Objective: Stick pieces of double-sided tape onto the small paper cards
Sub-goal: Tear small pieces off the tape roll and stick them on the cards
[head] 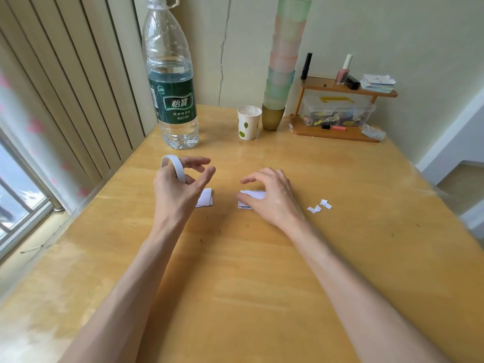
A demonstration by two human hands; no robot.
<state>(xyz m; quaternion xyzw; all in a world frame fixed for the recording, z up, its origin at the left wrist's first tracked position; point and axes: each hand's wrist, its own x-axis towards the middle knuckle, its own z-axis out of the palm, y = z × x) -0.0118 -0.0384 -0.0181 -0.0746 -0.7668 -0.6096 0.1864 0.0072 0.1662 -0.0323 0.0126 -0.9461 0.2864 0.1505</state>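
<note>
**A:** Holding what in the left hand (180, 189)?

**B:** Grips a white tape roll (174, 167), the ring upright at the far left side of the hand. Hooked on fingers hidden behind it; cannot tell which. Thumb and forefinger loosely spread, touching nothing. Raised just above the tabletop (235, 271), over a few white cards (205, 199) lying flat and partly covered by the hand.

**A:** And the right hand (269, 197)?

**B:** Arched over a small stack of cards (252, 196) near the middle of the tabletop. Thumb against the stack's left edge, fingers curled across its far side, forefinger lifted a little. Grasping the stack and hiding most of it; only the left end on show.

**A:** Anything close by?

**B:** Near that hand, on its right, several tiny white paper scraps (319, 205) on the wood.

**A:** And farther off?

**B:** At far left, a tall water bottle (171, 82) with a green label. To its right a paper cup (248, 121), then a tall stack of pastel cups (284, 61) against the wall. At far right, a low wooden shelf (340, 132) with a clear box (337, 110) under its upper tier. On top, a nail polish bottle (343, 72) and a pile of paper slips (377, 83). All well apart from both hands.
</note>
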